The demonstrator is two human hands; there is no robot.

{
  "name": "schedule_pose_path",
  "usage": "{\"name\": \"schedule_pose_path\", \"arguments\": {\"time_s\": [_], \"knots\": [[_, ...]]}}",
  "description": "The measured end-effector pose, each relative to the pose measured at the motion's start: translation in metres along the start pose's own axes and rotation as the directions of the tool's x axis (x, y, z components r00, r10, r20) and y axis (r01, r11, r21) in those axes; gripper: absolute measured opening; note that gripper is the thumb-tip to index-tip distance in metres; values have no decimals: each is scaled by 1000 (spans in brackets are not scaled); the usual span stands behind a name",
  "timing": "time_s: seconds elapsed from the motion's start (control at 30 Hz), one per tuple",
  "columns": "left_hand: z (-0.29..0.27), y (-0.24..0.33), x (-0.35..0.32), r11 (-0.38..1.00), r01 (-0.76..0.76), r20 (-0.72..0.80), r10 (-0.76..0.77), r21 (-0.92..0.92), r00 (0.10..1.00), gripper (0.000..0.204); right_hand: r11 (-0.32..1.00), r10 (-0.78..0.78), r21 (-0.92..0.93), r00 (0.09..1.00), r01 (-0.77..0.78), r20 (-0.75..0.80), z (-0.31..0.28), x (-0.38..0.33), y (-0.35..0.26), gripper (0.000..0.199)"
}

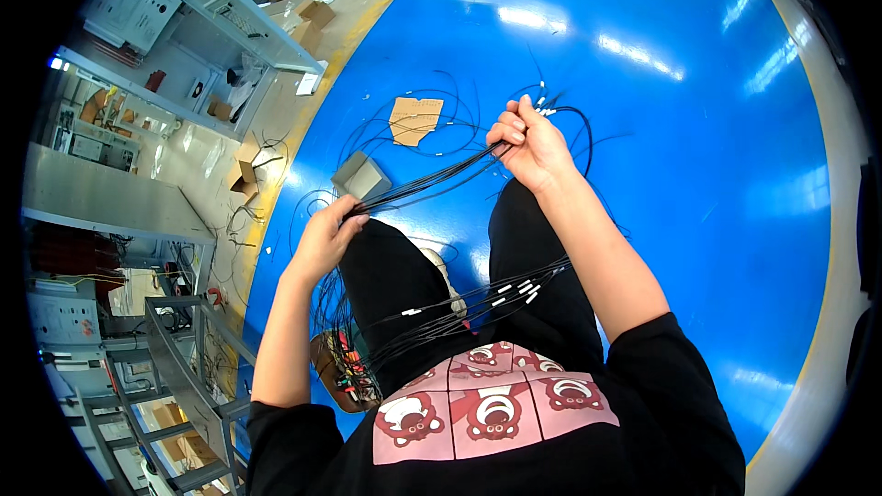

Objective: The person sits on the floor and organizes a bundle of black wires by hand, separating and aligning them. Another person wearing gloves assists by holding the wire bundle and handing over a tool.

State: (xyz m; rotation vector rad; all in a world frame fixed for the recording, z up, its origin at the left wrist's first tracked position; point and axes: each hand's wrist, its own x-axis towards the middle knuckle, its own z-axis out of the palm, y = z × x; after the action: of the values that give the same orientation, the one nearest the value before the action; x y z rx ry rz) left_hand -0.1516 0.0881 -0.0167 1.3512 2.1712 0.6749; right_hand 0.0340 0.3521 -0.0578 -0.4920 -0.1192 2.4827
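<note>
My right hand (528, 142) is closed around a bundle of thin black wires (432, 182) and holds its far end up, where white-tipped ends stick out. The bundle runs taut down to my left hand (328, 237), which pinches it near my left knee. More black wires with white sleeves (514, 292) drape across my lap over black trousers. Loose wire loops lie on the blue floor (698, 165) beyond my hands.
A grey box (361, 176) and a torn cardboard piece (414, 118) lie on the floor ahead. A brown holder with red and green parts (342, 369) sits by my left hip. Metal racks and frames (184, 386) and cardboard boxes (244, 165) stand to the left.
</note>
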Motion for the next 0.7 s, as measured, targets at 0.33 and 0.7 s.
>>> {"name": "schedule_pose_path", "arguments": {"time_s": [0.33,0.7], "knots": [[-39,-129,116,784,330,-625,93,526,775,32,521,163,-853,978,28,132,29,62,15,60],[127,41,1,978,-55,306,116,-199,945,37,935,176,-237,233,265,956,89,-199,-16,28]]}}
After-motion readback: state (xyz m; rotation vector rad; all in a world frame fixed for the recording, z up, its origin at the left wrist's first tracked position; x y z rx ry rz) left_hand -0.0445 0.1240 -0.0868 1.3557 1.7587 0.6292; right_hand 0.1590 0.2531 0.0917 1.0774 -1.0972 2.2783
